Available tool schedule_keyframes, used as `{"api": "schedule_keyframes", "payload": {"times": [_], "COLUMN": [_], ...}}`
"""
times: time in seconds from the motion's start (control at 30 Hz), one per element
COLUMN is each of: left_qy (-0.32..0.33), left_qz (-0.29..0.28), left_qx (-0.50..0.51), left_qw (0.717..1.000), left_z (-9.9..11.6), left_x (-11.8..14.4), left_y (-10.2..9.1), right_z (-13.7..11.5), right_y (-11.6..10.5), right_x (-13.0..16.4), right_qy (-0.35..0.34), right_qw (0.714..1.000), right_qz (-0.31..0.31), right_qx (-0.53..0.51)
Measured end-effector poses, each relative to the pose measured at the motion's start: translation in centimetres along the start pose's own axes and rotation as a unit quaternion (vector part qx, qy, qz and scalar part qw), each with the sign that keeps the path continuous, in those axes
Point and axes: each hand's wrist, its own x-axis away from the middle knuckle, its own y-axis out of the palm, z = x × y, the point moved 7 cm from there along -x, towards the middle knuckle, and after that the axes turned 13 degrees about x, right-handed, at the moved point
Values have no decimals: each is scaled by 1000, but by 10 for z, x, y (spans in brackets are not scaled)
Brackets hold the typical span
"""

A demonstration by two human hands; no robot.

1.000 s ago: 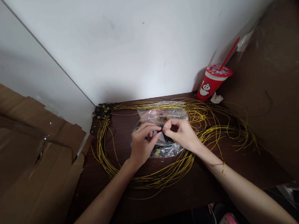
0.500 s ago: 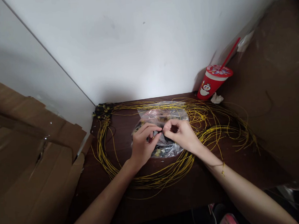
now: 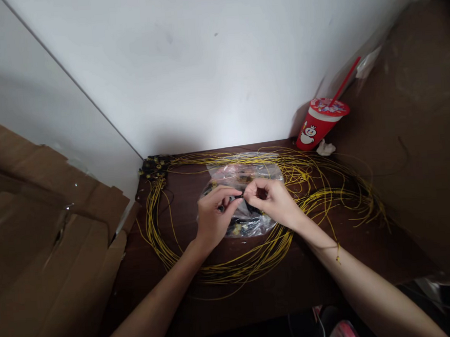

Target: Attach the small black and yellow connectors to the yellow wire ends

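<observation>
Pinching a small black connector piece (image 3: 239, 198) between them, left hand (image 3: 212, 218) and right hand (image 3: 274, 202) keep fingers closed over the clear plastic bag (image 3: 244, 173), mid-desk. Joining looks unfinished; coiled yellow wires (image 3: 232, 270) ring the dark wooden desk (image 3: 280, 293).

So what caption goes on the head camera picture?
Both hands pinch a small black part above a plastic bag ringed by yellow wires.

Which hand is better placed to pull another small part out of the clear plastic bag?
Probably left: the left hand lies over the plastic bag, while the right hand pinches the small black part.
</observation>
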Motion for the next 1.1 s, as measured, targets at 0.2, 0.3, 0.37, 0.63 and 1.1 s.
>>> {"api": "schedule_keyframes", "payload": {"times": [0.2, 0.3, 0.37, 0.63, 1.1], "left_qy": [39, 39, 31, 25, 16], "left_qz": [-3, -1, -1, 16, -2], "left_qx": [-45, -50, -49, -16, -21], "left_qw": [998, 998, 998, 999, 1000], "left_z": [4, 3, 2, 3, 1], "left_x": [1, 1, 0, -5, -1], "left_y": [2, 2, 1, -4, 1], "right_z": [-5, -3, 0, 5, 8], "right_y": [0, 1, 1, 1, 1], "right_x": [1, 0, -1, -3, -2], "right_qy": [-20, -16, -13, -22, -7], "right_qw": [996, 997, 998, 999, 993], "right_qz": [22, 18, 24, 2, 43], "right_qx": [79, 77, 63, -39, -106]}}
